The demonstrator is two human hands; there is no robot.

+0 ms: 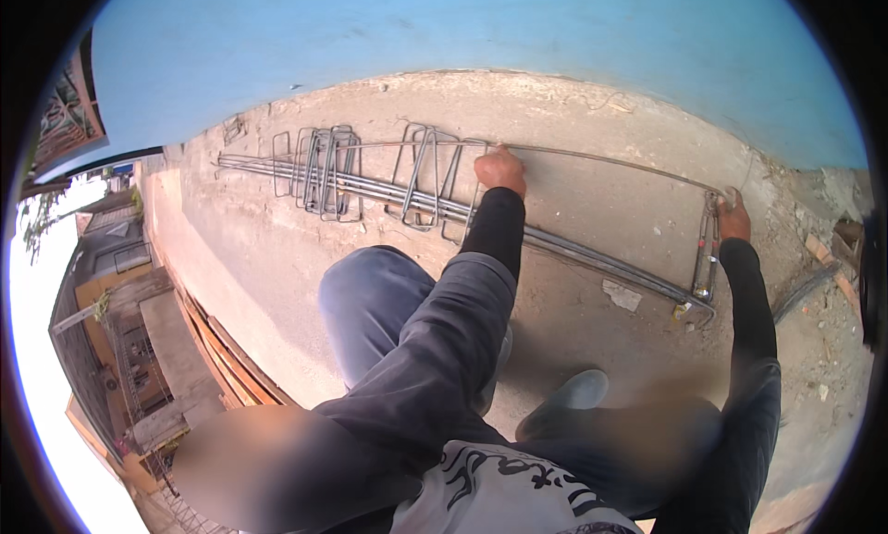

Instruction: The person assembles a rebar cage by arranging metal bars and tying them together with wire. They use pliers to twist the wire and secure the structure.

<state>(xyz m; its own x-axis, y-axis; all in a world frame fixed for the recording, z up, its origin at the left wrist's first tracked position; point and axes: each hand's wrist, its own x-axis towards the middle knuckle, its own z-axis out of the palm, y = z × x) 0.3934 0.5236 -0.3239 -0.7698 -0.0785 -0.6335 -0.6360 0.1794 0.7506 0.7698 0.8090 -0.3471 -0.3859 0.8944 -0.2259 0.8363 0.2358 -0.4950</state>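
Several long grey steel bars (pixel 555 242) lie bundled on the concrete floor (pixel 277 256), threaded through rectangular wire stirrups (pixel 421 178). The left hand (pixel 500 170) closes around the top bar beside one stirrup; the right hand (pixel 733 217) grips the end stirrup (pixel 708 256). Spacing stirrups seems underway. The blue wall (pixel 462 25) bounds the far side; bare floor lies nearer.

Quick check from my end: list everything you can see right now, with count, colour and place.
long steel bars: several, grey, lying on the concrete by the wall
top bar: one, grey, raised, gripped by both hands
stirrups: about a dozen, grey, looped round the bars
wall: one, blue, behind
concrete floor: one, tan
paper scrap: one, pale, beside the bars
left hand: on the top bar
right hand: at the end stirrup
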